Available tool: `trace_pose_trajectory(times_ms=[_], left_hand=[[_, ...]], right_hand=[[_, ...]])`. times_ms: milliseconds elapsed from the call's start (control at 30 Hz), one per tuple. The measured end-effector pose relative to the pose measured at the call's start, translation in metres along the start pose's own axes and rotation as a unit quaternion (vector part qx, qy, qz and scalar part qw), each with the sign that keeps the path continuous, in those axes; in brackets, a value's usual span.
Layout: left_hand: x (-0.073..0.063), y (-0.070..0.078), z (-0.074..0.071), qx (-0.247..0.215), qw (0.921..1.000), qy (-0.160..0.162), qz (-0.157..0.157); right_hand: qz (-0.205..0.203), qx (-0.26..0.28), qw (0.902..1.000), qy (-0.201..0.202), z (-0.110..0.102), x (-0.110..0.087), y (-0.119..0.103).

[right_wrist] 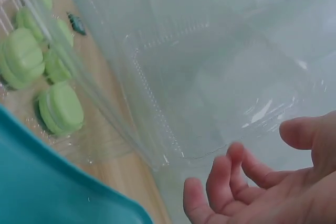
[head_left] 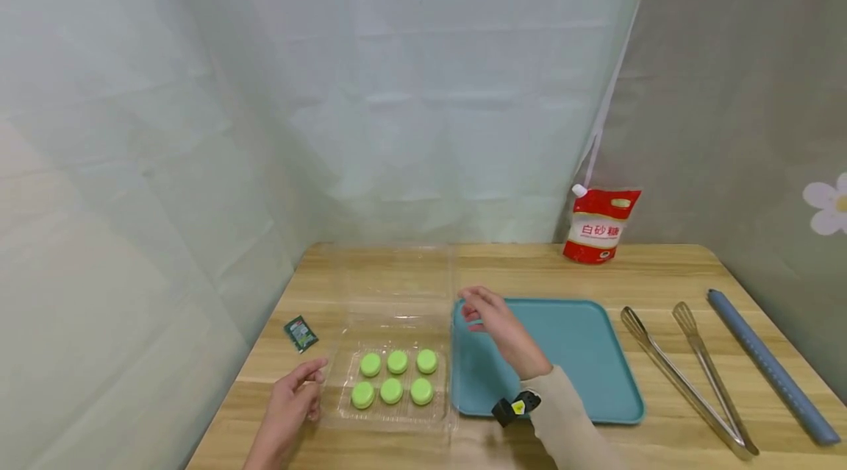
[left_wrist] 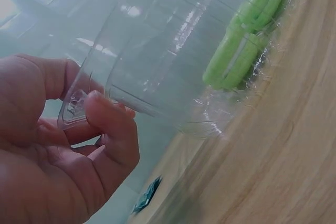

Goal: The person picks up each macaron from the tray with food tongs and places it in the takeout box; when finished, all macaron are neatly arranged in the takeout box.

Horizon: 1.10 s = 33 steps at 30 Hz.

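A clear plastic clamshell box (head_left: 387, 422) stands on the table with several green macarons (head_left: 391, 390) in its compartments. Its transparent lid (head_left: 397, 275) is raised at the back. My left hand (head_left: 291, 400) pinches the box's left rim; the left wrist view shows thumb and fingers on either side of a clear corner (left_wrist: 76, 106). Over the left part of a teal tray (head_left: 562, 352), my right hand (head_left: 496, 326) is beside the lid's right edge. Its fingers are loosely bent, with the thumb apart from them, in the right wrist view.
A small green sachet (head_left: 301, 334) lies left of the box. A red and white spouted pouch (head_left: 598, 227) stands at the back. To the right of the tray lie metal tongs (head_left: 681, 378) and a long blue-grey stick-like object (head_left: 770, 367).
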<state>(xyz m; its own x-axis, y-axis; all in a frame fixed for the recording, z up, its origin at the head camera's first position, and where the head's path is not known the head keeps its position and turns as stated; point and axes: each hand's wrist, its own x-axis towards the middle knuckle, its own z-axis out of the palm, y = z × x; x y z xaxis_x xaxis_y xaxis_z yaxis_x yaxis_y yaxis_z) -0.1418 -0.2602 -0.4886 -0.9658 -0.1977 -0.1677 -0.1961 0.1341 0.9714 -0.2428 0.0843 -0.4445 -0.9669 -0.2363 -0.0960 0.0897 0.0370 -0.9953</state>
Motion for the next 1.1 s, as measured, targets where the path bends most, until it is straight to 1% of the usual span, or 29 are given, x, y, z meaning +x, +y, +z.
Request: trace_pose_trajectory(times_ms=[167, 267, 400, 667, 833, 900, 1000, 1100], left_hand=[[0.001, 0.000, 0.000, 0.003, 1.0000, 0.000, 0.004], [0.001, -0.001, 0.001, 0.001, 1.0000, -0.001, 0.009], [0.002, -0.001, 0.000, 0.005, 0.9999, -0.004, 0.013], [-0.002, 0.000, 0.000, 0.001, 0.9998, -0.004, 0.019], [-0.003, -0.001, 0.003, -0.002, 0.9998, -0.008, 0.019], [-0.002, 0.000, 0.003, -0.004, 0.9998, -0.010, 0.019], [-0.002, 0.000, 0.002, -0.006, 0.9998, -0.008, 0.018], [-0.002, 0.000, -0.001, 0.001, 0.9999, -0.007, 0.014]], right_hand=[[-0.005, 0.019, 0.9992, -0.035, 0.002, -0.007, -0.006], [-0.003, 0.028, 0.9984, -0.049, 0.003, -0.013, -0.008], [0.000, 0.030, 0.9974, -0.066, 0.002, -0.024, -0.011], [0.011, 0.059, 0.9907, -0.122, 0.001, -0.053, -0.023], [0.002, 0.069, 0.9884, -0.135, 0.004, -0.072, -0.025], [0.004, 0.078, 0.9871, -0.139, 0.005, -0.080, -0.024], [0.020, 0.098, 0.9848, -0.142, 0.008, -0.092, -0.020], [0.039, 0.121, 0.9816, -0.143, 0.013, -0.101, -0.016]])
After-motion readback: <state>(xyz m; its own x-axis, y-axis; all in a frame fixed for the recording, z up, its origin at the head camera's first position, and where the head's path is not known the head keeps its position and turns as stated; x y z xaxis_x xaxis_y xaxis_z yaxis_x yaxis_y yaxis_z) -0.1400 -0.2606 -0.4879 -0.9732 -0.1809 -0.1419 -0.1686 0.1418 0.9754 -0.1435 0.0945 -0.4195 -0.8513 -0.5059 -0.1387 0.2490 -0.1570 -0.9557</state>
